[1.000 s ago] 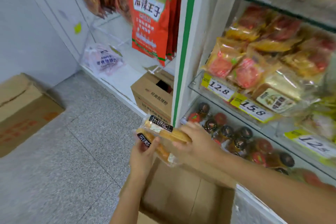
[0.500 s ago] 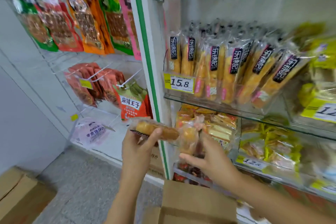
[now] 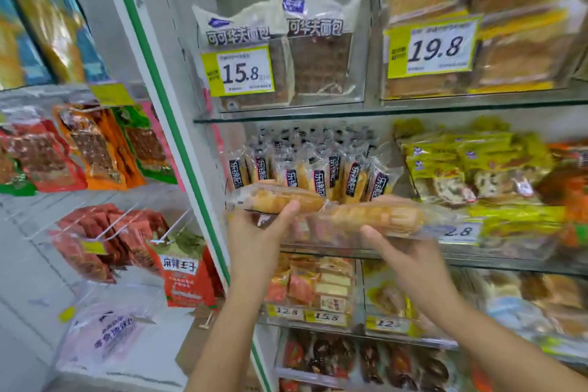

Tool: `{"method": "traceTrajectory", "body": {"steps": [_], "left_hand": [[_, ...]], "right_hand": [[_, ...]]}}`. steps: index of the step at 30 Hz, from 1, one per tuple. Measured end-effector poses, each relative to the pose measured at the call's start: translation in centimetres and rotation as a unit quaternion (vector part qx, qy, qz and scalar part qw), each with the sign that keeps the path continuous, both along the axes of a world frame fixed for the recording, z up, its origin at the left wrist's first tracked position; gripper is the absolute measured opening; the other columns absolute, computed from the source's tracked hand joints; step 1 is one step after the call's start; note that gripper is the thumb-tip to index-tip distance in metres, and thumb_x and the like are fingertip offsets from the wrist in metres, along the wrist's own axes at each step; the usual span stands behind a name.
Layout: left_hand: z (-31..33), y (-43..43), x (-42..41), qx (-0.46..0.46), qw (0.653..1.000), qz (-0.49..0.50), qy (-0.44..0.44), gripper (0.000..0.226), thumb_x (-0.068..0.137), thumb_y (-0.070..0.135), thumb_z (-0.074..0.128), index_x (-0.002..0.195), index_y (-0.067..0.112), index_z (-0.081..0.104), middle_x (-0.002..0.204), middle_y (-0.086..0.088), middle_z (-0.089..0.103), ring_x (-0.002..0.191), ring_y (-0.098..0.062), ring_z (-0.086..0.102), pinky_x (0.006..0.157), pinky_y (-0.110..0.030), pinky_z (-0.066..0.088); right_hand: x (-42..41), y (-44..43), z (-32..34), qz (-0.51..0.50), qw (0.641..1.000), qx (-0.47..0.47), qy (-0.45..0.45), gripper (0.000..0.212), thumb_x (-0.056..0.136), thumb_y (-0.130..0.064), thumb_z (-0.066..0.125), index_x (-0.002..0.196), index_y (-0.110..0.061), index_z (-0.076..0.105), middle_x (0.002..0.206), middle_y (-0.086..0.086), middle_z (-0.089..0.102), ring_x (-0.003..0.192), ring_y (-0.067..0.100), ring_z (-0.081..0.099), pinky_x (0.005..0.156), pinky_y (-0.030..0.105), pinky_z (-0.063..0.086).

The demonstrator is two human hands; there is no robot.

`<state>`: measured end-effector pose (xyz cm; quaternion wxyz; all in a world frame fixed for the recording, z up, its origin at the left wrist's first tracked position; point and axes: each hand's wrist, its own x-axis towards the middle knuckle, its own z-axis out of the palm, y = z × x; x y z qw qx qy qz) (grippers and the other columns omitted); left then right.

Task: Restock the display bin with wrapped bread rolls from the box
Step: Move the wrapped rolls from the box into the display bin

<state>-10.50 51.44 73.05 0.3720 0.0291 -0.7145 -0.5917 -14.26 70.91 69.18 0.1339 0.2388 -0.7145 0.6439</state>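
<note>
My left hand (image 3: 257, 239) grips one wrapped bread roll (image 3: 280, 200), held sideways at the front of the display bin (image 3: 318, 242). My right hand (image 3: 404, 258) holds a second wrapped bread roll (image 3: 378, 216), also sideways, just right of the first. Behind them the clear-fronted bin holds several upright rolls (image 3: 318, 175) in black-labelled wrappers. The box is out of view.
A white post with a green stripe (image 3: 178, 137) stands left of the bin. Hanging snack packs (image 3: 95, 149) fill the left rack. Glass shelves above and below carry waffle bread (image 3: 286, 51), toast loaves (image 3: 477, 25) and yellow packs (image 3: 471, 175).
Both hands have risen from above the box to the middle shelf, each carrying a roll. My view has tilted up, so the box and floor have dropped out of sight.
</note>
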Motion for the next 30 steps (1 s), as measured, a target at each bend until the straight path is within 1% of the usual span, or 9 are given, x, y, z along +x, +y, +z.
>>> {"method": "traceTrajectory", "body": {"steps": [2,5,8,11,14,19,24,28,30], "left_hand": [[0.4,1.2,-1.4,-0.012,1.000,-0.003,-0.017,0.015,0.077,0.020,0.075,0.084,0.009,0.068,0.079,0.003,0.071,0.077,-0.003,0.066,0.068,-0.010,0.048],[0.7,2.7,-3.8,-0.037,0.998,0.020,-0.051,0.030,0.073,0.036,0.076,0.089,0.012,0.066,0.083,0.004,0.070,0.081,-0.009,0.065,0.075,-0.023,0.051],[1.6,3.6,-5.7,-0.098,0.989,0.054,-0.092,0.035,0.074,0.042,0.074,0.090,0.014,0.059,0.084,0.005,0.066,0.077,-0.008,0.060,0.068,-0.021,0.046],[2.1,4.1,-7.4,-0.182,0.969,0.067,-0.152,0.032,0.078,0.041,0.072,0.090,0.016,0.056,0.077,0.007,0.061,0.066,-0.006,0.054,0.054,-0.016,0.038],[2.1,4.2,-9.2,-0.228,0.953,0.070,-0.187,0.032,0.077,0.044,0.071,0.091,0.018,0.059,0.078,0.006,0.063,0.068,-0.010,0.057,0.061,-0.026,0.048],[2.3,4.1,-12.1,-0.223,0.940,0.023,-0.259,0.037,0.077,0.039,0.073,0.092,0.010,0.056,0.078,0.001,0.060,0.082,-0.024,0.063,0.062,-0.030,0.044],[3.5,5.0,-14.0,-0.269,0.900,0.024,-0.343,0.058,0.078,0.039,0.074,0.118,0.004,0.051,0.112,-0.008,0.061,0.107,-0.027,0.059,0.077,-0.030,0.045],[2.9,5.4,-14.6,-0.304,0.879,0.007,-0.368,0.032,0.079,0.034,0.073,0.075,0.010,0.052,0.072,-0.001,0.054,0.073,-0.019,0.056,0.062,-0.027,0.044],[2.7,5.3,-14.5,-0.303,0.876,0.008,-0.374,0.040,0.080,0.032,0.072,0.061,0.013,0.043,0.060,0.002,0.046,0.057,-0.014,0.049,0.050,-0.025,0.037]], "right_hand": [[-0.8,1.2,0.6,-0.036,0.999,-0.007,0.003,0.022,0.082,-0.031,0.070,0.103,-0.023,0.069,0.107,-0.013,0.070,0.107,-0.001,0.060,0.092,0.012,0.043],[-1.8,2.3,1.8,-0.081,0.996,-0.031,-0.013,0.015,0.083,-0.018,0.069,0.088,-0.031,0.069,0.087,-0.024,0.071,0.089,-0.011,0.063,0.078,0.001,0.043],[-3.9,2.7,2.0,-0.132,0.991,0.018,-0.017,0.011,0.083,-0.021,0.071,0.079,-0.030,0.067,0.074,-0.021,0.069,0.076,-0.014,0.062,0.065,-0.001,0.040],[-5.5,2.3,2.3,-0.155,0.983,0.088,-0.035,0.012,0.083,-0.031,0.070,0.081,-0.019,0.068,0.076,-0.013,0.067,0.071,-0.001,0.062,0.058,0.006,0.039],[-6.5,1.9,2.9,-0.164,0.975,0.144,-0.034,0.014,0.084,-0.031,0.069,0.080,-0.023,0.058,0.071,-0.018,0.056,0.066,-0.005,0.051,0.054,0.005,0.037],[-8.5,1.0,3.8,-0.164,0.961,0.210,-0.078,0.022,0.083,-0.027,0.071,0.090,-0.026,0.049,0.076,-0.017,0.054,0.071,0.002,0.052,0.055,0.013,0.034],[-11.3,-0.7,5.2,-0.167,0.942,0.254,-0.140,0.030,0.081,-0.027,0.072,0.106,-0.016,0.060,0.100,0.003,0.068,0.093,0.022,0.064,0.066,0.024,0.040],[-11.8,-2.0,3.8,-0.158,0.922,0.312,-0.166,0.033,0.080,-0.025,0.071,0.109,-0.013,0.061,0.107,0.009,0.068,0.099,0.026,0.065,0.067,0.024,0.042],[-11.9,-2.4,3.2,-0.179,0.903,0.354,-0.164,0.036,0.079,-0.030,0.070,0.108,-0.012,0.060,0.107,0.010,0.068,0.098,0.028,0.065,0.067,0.027,0.044]]}}
